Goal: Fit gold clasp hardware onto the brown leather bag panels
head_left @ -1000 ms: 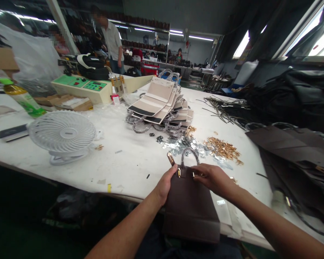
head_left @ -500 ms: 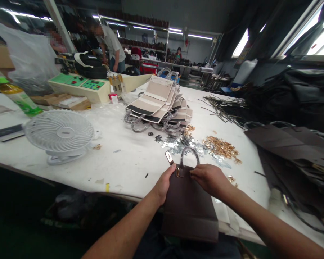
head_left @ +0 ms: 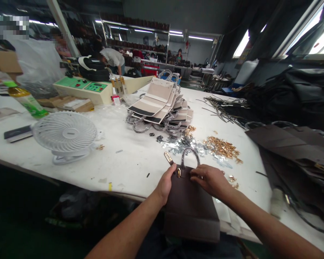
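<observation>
A dark brown bag panel [head_left: 191, 205] leans over the near table edge, its wrapped handle [head_left: 190, 153] arching up at the top. My left hand [head_left: 166, 183] grips its upper left edge, thumb on the front, beside a strap with a gold metal plate [head_left: 167, 157]. A gold fitting [head_left: 179, 173] sits on the panel by the handle's left foot. At the handle's right foot, my right hand [head_left: 209, 178] has its fingers bent together against the panel; any small part in them is hidden.
Beyond the panel lie silver plates [head_left: 175, 144], gold fittings [head_left: 223, 146] and stacked beige panels [head_left: 156, 97]. A white fan [head_left: 67, 133], a bottle [head_left: 27, 100] and a control box [head_left: 83, 88] are at left. Dark panels [head_left: 283, 140] lie at right. People are in the background.
The view has shifted slightly, moving the table items a little to the right. The strap's gold plate has turned slightly. A person in the background has bent down. Both hands keep nearly the same places.
</observation>
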`<state>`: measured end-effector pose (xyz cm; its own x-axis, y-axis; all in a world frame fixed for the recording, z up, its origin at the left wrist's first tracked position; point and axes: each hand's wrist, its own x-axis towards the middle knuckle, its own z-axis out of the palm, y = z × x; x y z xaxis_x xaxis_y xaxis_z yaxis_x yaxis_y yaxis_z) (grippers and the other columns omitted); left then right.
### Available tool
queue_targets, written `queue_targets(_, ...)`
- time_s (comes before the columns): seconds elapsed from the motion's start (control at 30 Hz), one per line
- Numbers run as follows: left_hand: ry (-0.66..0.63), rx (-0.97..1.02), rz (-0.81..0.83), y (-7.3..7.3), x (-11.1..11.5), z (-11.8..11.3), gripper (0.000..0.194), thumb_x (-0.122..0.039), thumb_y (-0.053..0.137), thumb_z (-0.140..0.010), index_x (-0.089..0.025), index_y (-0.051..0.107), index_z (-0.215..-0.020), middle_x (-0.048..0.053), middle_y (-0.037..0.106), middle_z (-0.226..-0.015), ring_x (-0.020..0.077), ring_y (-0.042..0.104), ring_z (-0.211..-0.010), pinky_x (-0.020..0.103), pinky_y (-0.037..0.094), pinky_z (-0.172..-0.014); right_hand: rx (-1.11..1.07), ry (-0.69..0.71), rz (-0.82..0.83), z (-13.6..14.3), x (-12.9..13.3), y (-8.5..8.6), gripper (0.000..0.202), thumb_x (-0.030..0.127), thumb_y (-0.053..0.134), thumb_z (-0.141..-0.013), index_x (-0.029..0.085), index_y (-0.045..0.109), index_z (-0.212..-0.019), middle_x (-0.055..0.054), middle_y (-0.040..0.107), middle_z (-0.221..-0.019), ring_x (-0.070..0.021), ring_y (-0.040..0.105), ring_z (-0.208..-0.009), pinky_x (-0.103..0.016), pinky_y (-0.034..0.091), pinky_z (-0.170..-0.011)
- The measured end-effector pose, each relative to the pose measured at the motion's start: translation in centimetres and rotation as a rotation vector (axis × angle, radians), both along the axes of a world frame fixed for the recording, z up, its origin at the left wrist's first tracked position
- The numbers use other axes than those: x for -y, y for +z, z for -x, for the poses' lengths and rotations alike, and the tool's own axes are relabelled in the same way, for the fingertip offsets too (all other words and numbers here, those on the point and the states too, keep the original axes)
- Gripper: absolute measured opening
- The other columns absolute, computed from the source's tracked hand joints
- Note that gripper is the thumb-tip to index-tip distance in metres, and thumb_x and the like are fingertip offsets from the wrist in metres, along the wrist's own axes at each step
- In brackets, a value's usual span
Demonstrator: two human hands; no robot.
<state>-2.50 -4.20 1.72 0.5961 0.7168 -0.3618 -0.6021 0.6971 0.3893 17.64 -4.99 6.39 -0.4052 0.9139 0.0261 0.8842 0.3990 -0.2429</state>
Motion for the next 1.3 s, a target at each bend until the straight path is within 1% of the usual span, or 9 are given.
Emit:
queue_targets(0.17, -0.017, -0.013, -0.007, -0.1, -0.1, 0.1, 0.052, -0.050, 0.055, -0.096, -0.007, 0.072, -0.117, 0.016, 0.080, -0.096, 0.0316, 0.076, -0.096, 0.044, 0.056, -0.095, -0.007, -0.104, -0.079, 0.5, 0.3, -0.9, 0.016, 0.029, 0.064, -0.093, 0.029, 0.078, -0.101, -0.002, 0.075, -0.094, -0.0211, 0.070, -0.089, -0.029, 0.046, -0.072)
queue_targets(0.4, 0.054, -0.047, -0.009, -0.2, 0.0, -0.1, 0.049, -0.048, 0.057, -0.095, -0.009, 0.071, -0.120, 0.014, 0.080, -0.098, 0.0306, 0.076, -0.095, 0.042, 0.056, -0.095, 0.019, 0.051, -0.070, 0.0, -0.1, -1.0, 0.021, 0.027, 0.057, -0.097, 0.029, 0.077, -0.105, -0.003, 0.074, -0.095, -0.0185, 0.069, -0.085, -0.026, 0.045, -0.070)
queue_targets(0.6, 0.029, -0.098, -0.025, -0.3, -0.2, -0.1, 0.050, -0.050, 0.062, -0.092, -0.010, 0.071, -0.120, 0.014, 0.080, -0.098, 0.0316, 0.076, -0.096, 0.043, 0.056, -0.096, 0.115, -0.022, -0.183, 0.5, 0.5, -2.5, 0.021, 0.028, 0.057, -0.098, 0.027, 0.077, -0.105, -0.005, 0.072, -0.088, -0.0217, 0.067, -0.080, -0.030, 0.044, -0.068)
queue_targets(0.73, -0.011, -0.072, -0.015, -0.2, -0.2, -0.2, 0.053, -0.055, 0.059, -0.092, -0.010, 0.071, -0.120, 0.014, 0.080, -0.099, 0.0330, 0.075, -0.097, 0.046, 0.055, -0.097, -0.133, -0.018, -0.118, -0.8, 0.4, -3.2, 0.023, 0.029, 0.056, -0.099, 0.028, 0.075, -0.112, -0.004, 0.073, -0.094, -0.0194, 0.068, -0.086, -0.028, 0.048, -0.074)
queue_targets(0.87, -0.011, -0.048, -0.033, 0.0, 0.1, -0.3, 0.053, -0.054, 0.060, -0.092, -0.011, 0.071, -0.121, 0.014, 0.080, -0.100, 0.0329, 0.075, -0.098, 0.046, 0.053, -0.099, -0.332, 0.050, 0.014, -2.2, -0.3, -2.5, 0.022, 0.030, 0.058, -0.098, 0.032, 0.076, -0.110, -0.002, 0.072, -0.096, -0.0168, 0.068, -0.089, -0.027, 0.051, -0.079)
queue_targets(1.0, -0.045, 0.018, -0.044, -0.1, 0.3, 0.0, 0.058, -0.057, 0.057, -0.092, -0.007, 0.070, -0.119, 0.016, 0.079, -0.100, 0.0334, 0.075, -0.100, 0.047, 0.053, -0.100, -0.364, -0.062, 0.013, -2.0, -1.3, -1.5, 0.013, 0.030, 0.069, -0.089, 0.027, 0.074, -0.101, -0.002, 0.068, -0.098, -0.0184, 0.065, -0.092, -0.030, 0.050, -0.084)
queue_targets(1.07, -0.080, 0.058, -0.056, -0.2, 0.2, 0.2, 0.060, -0.059, 0.056, -0.092, -0.006, 0.071, -0.118, 0.017, 0.079, -0.098, 0.0339, 0.074, -0.101, 0.047, 0.052, -0.100, -0.348, -0.104, 0.011, -1.6, -1.7, -1.3, 0.016, 0.028, 0.074, -0.083, 0.025, 0.071, -0.099, -0.003, 0.066, -0.101, -0.0199, 0.063, -0.095, -0.032, 0.050, -0.086)
queue_targets(1.2, 0.049, -0.027, -0.117, -0.1, 0.0, 0.1, 0.058, -0.058, 0.063, -0.089, -0.008, 0.071, -0.117, 0.016, 0.079, -0.097, 0.0352, 0.073, -0.103, 0.048, 0.052, -0.101, -0.320, -0.077, 0.014, -0.9, -1.6, -1.3, 0.009, 0.025, 0.070, -0.086, 0.025, 0.068, -0.094, -0.003, 0.067, -0.098, -0.0206, 0.063, -0.092, -0.034, 0.051, -0.084)
queue_targets(1.3, 0.155, -0.109, -0.214, 0.7, 0.0, -0.3, 0.057, -0.056, 0.069, -0.084, -0.010, 0.072, -0.118, 0.015, 0.079, -0.097, 0.0366, 0.072, -0.106, 0.048, 0.051, -0.102, -0.269, -0.063, -0.119, -0.1, -0.4, -1.2, 0.012, 0.026, 0.063, -0.092, 0.026, 0.070, -0.102, -0.006, 0.070, -0.103, -0.0240, 0.065, -0.095, -0.040, 0.053, -0.086)
